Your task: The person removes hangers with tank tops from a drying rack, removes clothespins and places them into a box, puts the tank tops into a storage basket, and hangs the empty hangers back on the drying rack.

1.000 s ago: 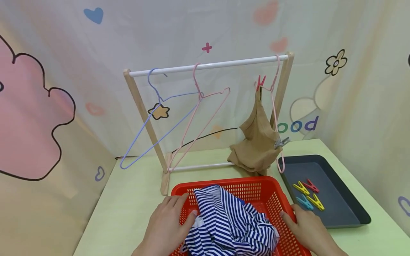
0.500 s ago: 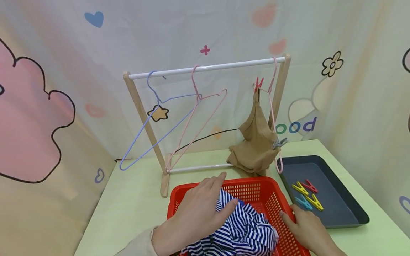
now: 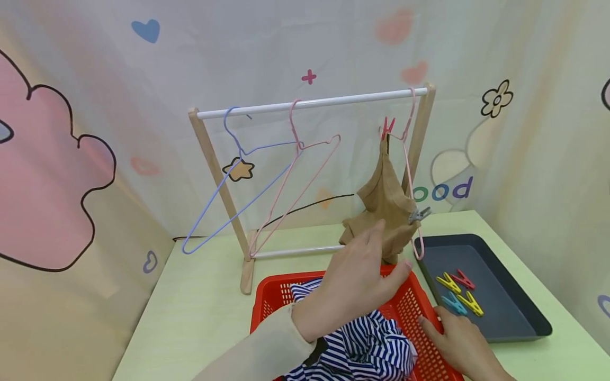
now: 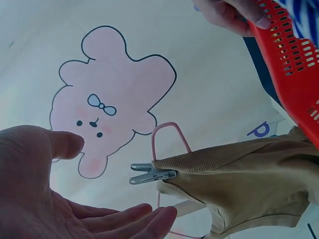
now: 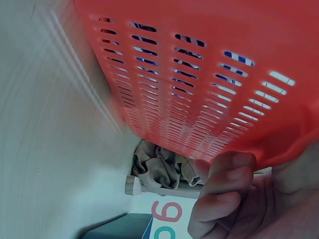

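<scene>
My left hand (image 3: 350, 280), fingers extended and thumb apart, is over the red plastic basket (image 3: 274, 283), overlapping the lower part of a brown garment (image 3: 381, 182) in the head view. That garment hangs from a pink hanger (image 3: 407, 164), with a red clothespin (image 3: 387, 128) at its top and a grey clothespin (image 4: 152, 174) at its other end. Nothing is in the left palm. My right hand (image 3: 459, 341) grips the basket's right rim, its fingers curled under the edge in the right wrist view. Navy-and-white striped cloth (image 3: 371, 344) lies crumpled inside, partly hidden by my left arm.
A white rail (image 3: 333, 101) on wooden posts carries a blue hanger (image 3: 209, 203) and another pink hanger (image 3: 305, 188) without clothes. On the right, a dark grey tray (image 3: 505, 312) holds yellow, red and blue clothespins (image 3: 471, 303). A printed curtain (image 3: 333, 32) stands behind.
My left hand has left the basket's left side and moved right and forward across it toward the brown garment. The right hand stays on the rim.
</scene>
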`<state>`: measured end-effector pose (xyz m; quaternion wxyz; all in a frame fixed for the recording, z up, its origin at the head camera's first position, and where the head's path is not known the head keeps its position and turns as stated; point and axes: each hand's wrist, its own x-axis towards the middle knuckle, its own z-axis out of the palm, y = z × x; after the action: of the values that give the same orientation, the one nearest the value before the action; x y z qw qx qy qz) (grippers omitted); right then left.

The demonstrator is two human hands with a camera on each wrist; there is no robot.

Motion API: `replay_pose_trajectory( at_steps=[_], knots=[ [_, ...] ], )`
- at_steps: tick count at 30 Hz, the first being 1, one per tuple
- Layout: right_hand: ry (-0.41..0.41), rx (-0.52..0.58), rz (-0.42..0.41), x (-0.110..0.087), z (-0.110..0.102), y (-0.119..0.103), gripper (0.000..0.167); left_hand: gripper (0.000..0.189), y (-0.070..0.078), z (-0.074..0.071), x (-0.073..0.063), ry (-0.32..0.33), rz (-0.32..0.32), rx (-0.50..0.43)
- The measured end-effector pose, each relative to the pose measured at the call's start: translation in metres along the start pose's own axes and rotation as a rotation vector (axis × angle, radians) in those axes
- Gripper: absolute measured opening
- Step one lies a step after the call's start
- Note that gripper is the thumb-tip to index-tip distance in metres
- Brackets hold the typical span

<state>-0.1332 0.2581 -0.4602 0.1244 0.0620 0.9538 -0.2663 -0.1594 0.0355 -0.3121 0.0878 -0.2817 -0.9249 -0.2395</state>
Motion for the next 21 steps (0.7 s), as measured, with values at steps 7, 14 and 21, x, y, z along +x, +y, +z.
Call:
replay_pose_trajectory(
  at_steps=[7, 14, 21],
  knots=[
    [-0.012, -0.05, 0.018, 0.003, -0.001, 0.002, 0.075, 0.079, 0.015, 0.013, 0.033, 0.022, -0.022, -0.043],
    [0.006, -0.043, 0.004, 0.002, 0.001, 0.003, 0.064, 0.076, 0.025, 0.031, 0.058, 0.057, -0.086, -0.018],
    [0.034, -0.008, 0.0, -0.001, 0.003, 0.001, 0.055, 0.067, 0.023, 0.047, 0.07, 0.123, -0.14, 0.008]
  ],
)
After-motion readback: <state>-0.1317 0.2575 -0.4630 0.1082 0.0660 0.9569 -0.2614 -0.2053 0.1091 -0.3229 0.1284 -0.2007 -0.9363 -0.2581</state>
